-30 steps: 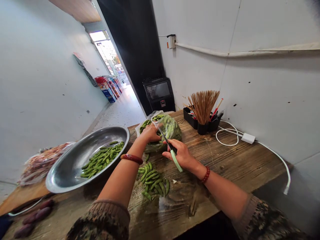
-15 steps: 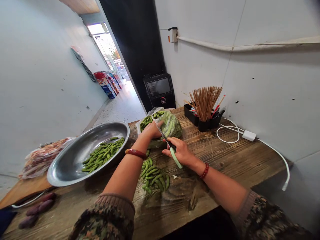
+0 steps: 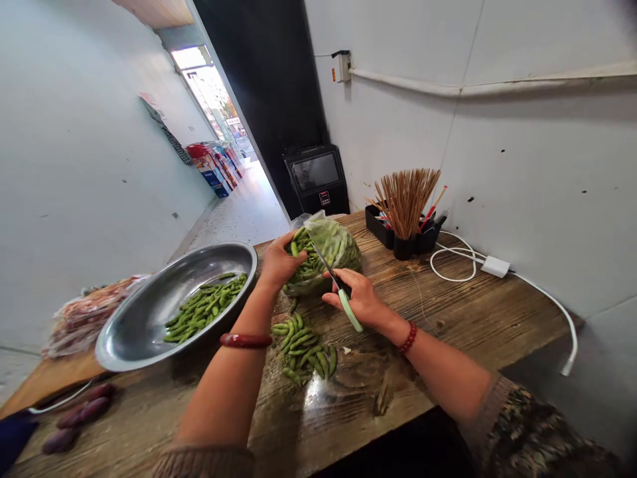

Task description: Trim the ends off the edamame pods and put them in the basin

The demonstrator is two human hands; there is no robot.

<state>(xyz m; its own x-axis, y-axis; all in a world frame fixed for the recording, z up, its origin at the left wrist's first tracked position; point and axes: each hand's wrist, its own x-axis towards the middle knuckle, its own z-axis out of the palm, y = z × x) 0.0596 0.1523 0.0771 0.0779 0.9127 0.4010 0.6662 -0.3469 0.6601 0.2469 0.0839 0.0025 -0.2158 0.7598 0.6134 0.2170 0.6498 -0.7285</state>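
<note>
My left hand [image 3: 281, 260] is at the mouth of a clear plastic bag [image 3: 341, 244] full of green edamame pods. Its fingers and thumb are closed on some edamame pods [image 3: 297, 244]. In my right hand [image 3: 359, 300] is a pair of scissors [image 3: 351, 312] with a pale green handle, its blades pointing up and left across the bag. A loose pile of edamame pods [image 3: 303, 348] lies on the wooden table just below the bag. More edamame pods [image 3: 209, 307] sit in a large steel basin [image 3: 144, 312] left of my left arm.
Behind my right hand, a black organizer [image 3: 404, 248] holds thin wooden skewers [image 3: 407, 199] and pens. A white cable [image 3: 495, 267] runs along the table's right side. Purple sweet potatoes [image 3: 84, 411] and a plastic-wrapped bundle [image 3: 87, 315] lie at the left. A black screen device [image 3: 318, 176] stands behind.
My left hand has drawn back to the left from deep in the bag, and pods now show in its fingers. My right hand with the scissors has barely moved.
</note>
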